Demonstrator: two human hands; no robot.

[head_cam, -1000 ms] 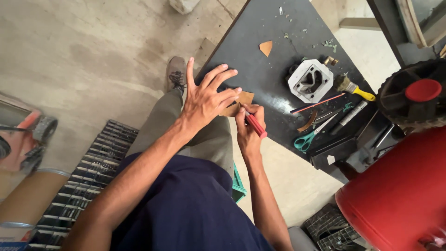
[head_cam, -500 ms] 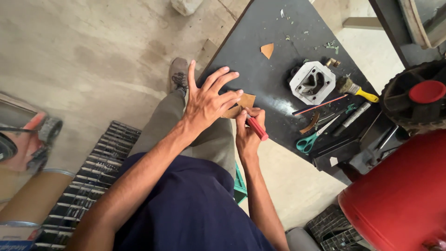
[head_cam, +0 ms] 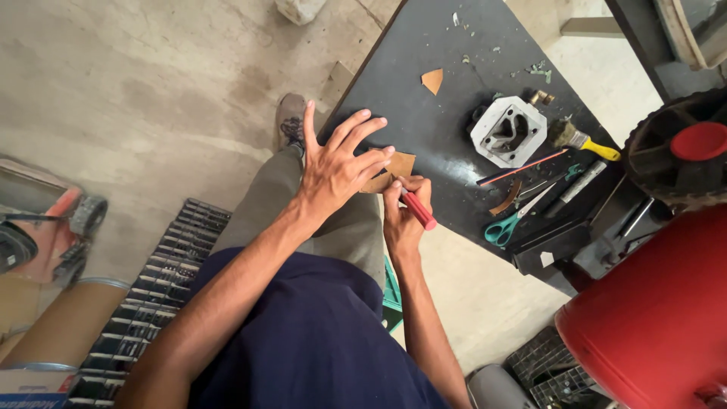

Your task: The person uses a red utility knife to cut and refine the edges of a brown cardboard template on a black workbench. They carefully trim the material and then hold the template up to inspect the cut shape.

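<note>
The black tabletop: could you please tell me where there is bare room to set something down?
Bare patch on the black tabletop: between the left hand, the small brown scrap and the grey metal part. Crowded along the right edge: brush, scissors, pens.

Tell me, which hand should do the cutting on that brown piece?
Probably the right hand: it already grips the red-handled tool with its tip at the brown sheet. The left hand lies flat, fingers spread, pinning the sheet to the black table.
</note>
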